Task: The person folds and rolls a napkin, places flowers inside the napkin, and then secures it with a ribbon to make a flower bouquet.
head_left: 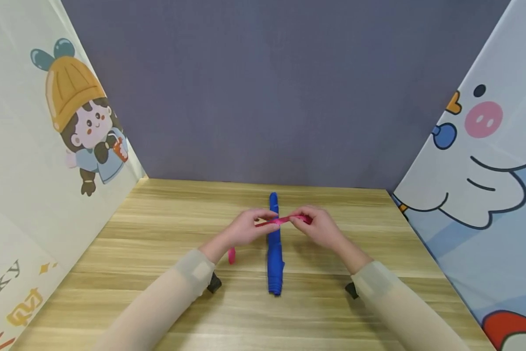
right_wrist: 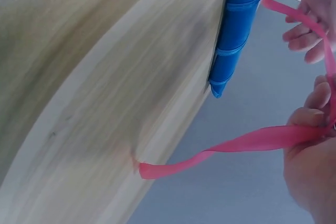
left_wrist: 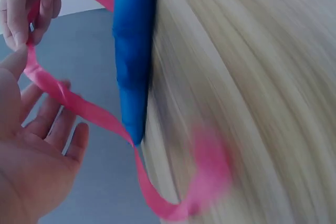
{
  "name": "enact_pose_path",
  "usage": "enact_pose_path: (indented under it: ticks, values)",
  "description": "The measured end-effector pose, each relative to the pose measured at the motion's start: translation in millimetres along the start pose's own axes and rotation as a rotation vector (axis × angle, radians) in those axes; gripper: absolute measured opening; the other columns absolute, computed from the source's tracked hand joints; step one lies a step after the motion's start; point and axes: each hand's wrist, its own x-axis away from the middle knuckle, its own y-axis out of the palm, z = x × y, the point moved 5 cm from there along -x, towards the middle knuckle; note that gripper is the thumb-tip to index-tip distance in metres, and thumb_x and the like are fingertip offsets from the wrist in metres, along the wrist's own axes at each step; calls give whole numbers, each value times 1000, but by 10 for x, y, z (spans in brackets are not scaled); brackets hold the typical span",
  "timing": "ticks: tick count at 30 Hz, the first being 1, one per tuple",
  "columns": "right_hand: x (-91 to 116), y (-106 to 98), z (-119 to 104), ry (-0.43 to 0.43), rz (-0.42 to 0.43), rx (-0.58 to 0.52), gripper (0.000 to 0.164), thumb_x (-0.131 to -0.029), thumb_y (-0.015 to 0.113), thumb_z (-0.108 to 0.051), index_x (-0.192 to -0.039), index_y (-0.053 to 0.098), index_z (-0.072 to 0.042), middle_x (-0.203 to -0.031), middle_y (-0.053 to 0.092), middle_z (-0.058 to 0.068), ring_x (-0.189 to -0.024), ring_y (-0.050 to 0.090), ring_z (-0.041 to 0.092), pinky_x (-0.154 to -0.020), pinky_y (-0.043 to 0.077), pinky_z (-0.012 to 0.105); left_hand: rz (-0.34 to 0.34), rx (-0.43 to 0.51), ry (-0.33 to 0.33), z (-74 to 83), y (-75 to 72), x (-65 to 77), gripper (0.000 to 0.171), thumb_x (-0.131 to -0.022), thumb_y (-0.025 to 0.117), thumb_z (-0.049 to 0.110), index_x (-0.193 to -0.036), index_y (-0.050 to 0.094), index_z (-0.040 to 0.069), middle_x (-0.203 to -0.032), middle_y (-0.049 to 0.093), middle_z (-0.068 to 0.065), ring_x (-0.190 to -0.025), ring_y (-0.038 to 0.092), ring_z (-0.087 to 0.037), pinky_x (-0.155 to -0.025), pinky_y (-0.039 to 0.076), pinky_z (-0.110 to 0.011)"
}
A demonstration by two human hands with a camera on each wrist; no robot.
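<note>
A long, tightly rolled blue bundle (head_left: pixel 274 268) lies lengthwise on the wooden table. Just above its far half, a pink ribbon (head_left: pixel 283 220) stretches between the two hands. My right hand (head_left: pixel 319 228) pinches the ribbon with thumb and curled fingers; a loose length (right_wrist: pixel 236 142) trails from it in the right wrist view. My left hand (head_left: pixel 247 226) has its fingers extended, and the ribbon crosses them in the left wrist view. There, the left thumb tip is right at the ribbon beside the right fingertips. Another ribbon length (left_wrist: pixel 212 177), blurred, hangs past the left hand.
The wooden table (head_left: pixel 157 234) ends at a grey back panel (head_left: pixel 263 97). White printed panels with cartoon figures stand at the left (head_left: pixel 17 146) and right (head_left: pixel 499 195). Small black devices (head_left: pixel 214 282) sit by the wrists.
</note>
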Motion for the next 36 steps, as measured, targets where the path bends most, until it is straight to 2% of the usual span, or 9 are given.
enact_pose_path:
  ticks: [3,6,9,12,16,21,26,32,36]
  values:
    - [-3,3,-10,0,-17,-6,11,-104,79,-21,-109,82,-13,-86,62,1,-70,50,15,-62,41,25,7,99,-33,1,35,-34,29,-108,73,37,-124,80,15,-114,80,-5,-99,69,-16,-86,59,-33]
    - [0,0,-9,17,-39,-34,12,-105,78,-20,-112,82,-12,-86,64,2,-69,52,16,-61,43,25,19,170,-48,-22,26,-44,19,-108,74,31,-112,82,14,-98,77,-15,-80,65,-25,-67,52,-28]
    - [6,-8,11,44,-68,-81,17,-107,74,-20,-121,79,-12,-86,68,2,-66,56,16,-57,45,25,17,184,-64,-45,-5,-41,18,-108,73,30,-111,81,14,-96,74,-25,-74,62,-30,-59,47,-26]
    - [14,-28,41,62,-82,-118,18,-109,71,-21,-124,77,-12,-84,70,3,-63,59,16,-52,47,26,11,166,-70,-53,-47,-31,19,-108,72,31,-112,80,14,-100,73,-28,-72,59,-23,-58,45,-25]
    - [27,-94,87,67,-64,-116,17,-110,70,-23,-121,80,-14,-87,66,5,-62,59,16,-52,49,27,-10,137,-63,-60,-107,-19,18,-107,74,30,-111,81,13,-96,75,-20,-71,55,-13,-61,43,-23]
    - [57,-170,177,100,-85,-119,20,-111,68,-26,-125,81,-18,-93,66,8,-66,60,22,-55,51,28,-23,162,-100,-122,-208,30,15,-105,77,25,-111,81,12,-96,76,-17,-70,56,-13,-60,46,-24]
    - [87,-217,257,100,-135,-206,20,-112,64,-16,-128,75,-11,-94,69,15,-74,63,33,-58,51,30,-4,190,-138,-196,-294,71,16,-107,72,19,-119,80,11,-109,74,-22,-67,53,-14,-58,46,-25]
    - [98,-240,368,103,-208,-232,22,-113,58,-9,-121,79,-11,-88,69,24,-61,55,18,-51,44,27,20,141,-105,-223,-350,65,16,-109,68,13,-118,81,12,-116,78,-9,-65,49,-10,-57,41,-24]
    - [92,-233,426,121,-258,-215,27,-113,57,-7,-123,82,-11,-95,72,29,-59,57,22,-47,41,26,13,56,-101,-220,-369,50,23,-109,64,9,-111,86,17,-121,80,-9,-56,36,-10,-53,33,-24]
